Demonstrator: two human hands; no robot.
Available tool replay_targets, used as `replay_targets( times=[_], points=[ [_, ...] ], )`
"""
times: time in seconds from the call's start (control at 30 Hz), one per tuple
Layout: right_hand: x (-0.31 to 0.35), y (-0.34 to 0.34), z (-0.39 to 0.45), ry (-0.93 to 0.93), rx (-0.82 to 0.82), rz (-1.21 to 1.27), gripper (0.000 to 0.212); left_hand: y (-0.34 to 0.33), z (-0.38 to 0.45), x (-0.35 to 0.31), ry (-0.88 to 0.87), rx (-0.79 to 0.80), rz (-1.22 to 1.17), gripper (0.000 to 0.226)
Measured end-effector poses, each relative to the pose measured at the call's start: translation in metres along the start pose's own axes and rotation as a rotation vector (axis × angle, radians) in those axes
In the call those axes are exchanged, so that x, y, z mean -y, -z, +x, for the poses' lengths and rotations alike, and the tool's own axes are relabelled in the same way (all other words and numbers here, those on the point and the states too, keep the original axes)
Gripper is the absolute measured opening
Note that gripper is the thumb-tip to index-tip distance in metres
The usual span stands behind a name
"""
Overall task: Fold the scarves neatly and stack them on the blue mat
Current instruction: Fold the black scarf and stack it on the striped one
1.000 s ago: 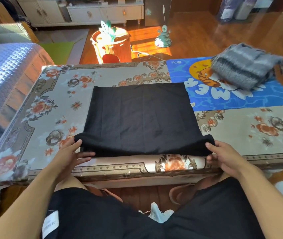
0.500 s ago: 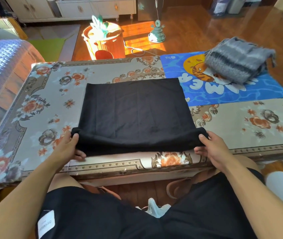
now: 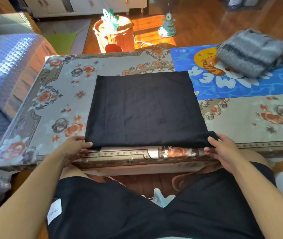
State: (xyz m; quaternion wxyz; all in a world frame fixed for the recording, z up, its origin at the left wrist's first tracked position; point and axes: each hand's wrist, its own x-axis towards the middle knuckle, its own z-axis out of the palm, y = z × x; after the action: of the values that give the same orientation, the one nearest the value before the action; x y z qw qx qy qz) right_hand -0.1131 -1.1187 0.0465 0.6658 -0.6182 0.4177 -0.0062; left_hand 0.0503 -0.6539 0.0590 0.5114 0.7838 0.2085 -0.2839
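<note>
— Both near corners have dropped flatter since a second ago.
— Grip?
— My left hand point(image 3: 75, 147) and right hand point(image 3: 223, 149) each pinch a corner of the black scarf point(image 3: 144, 109), flat on the table point(image 3: 249, 121) beside the blue mat point(image 3: 240, 88).

Sunlit wooden floor point(image 3: 197, 19), white cabinets point(image 3: 92, 4) behind, blue quilted sofa point(image 3: 4, 66) at left.
</note>
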Motion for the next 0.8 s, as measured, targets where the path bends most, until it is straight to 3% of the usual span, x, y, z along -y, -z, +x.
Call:
replay_targets(
  times=[0.07, 0.27, 0.4, 0.53, 0.6, 0.7, 0.8],
  points=[
    [-0.002, -0.002, 0.000, -0.013, -0.006, 0.005, 0.035, -0.005, 0.004, 0.000, -0.021, -0.086, 0.009, 0.041],
    [-0.007, -0.010, -0.002, -0.026, -0.047, 0.019, 0.036, -0.006, 0.007, -0.002, -0.178, -0.256, 0.231, 0.020],
    [-0.002, -0.013, -0.002, 0.006, -0.083, 0.024, 0.032, -0.010, 0.005, -0.026, -0.281, -0.205, 0.222, 0.019],
    [0.006, -0.018, -0.003, 0.031, -0.117, 0.033, 0.033, -0.013, 0.003, -0.048, -0.331, 0.084, -0.085, 0.018],
    [0.007, -0.019, -0.002, 0.022, -0.125, 0.031, 0.036, -0.014, 0.007, -0.046, -0.336, 0.172, 0.111, 0.022],
    [0.007, -0.020, 0.001, 0.002, -0.129, 0.019, 0.037, -0.008, 0.018, -0.033, -0.444, 0.155, 0.634, 0.063],
    [0.003, -0.021, 0.003, -0.005, -0.123, 0.020, 0.031, -0.010, 0.019, -0.022, -0.496, 0.107, 0.748, 0.084]
  ],
)
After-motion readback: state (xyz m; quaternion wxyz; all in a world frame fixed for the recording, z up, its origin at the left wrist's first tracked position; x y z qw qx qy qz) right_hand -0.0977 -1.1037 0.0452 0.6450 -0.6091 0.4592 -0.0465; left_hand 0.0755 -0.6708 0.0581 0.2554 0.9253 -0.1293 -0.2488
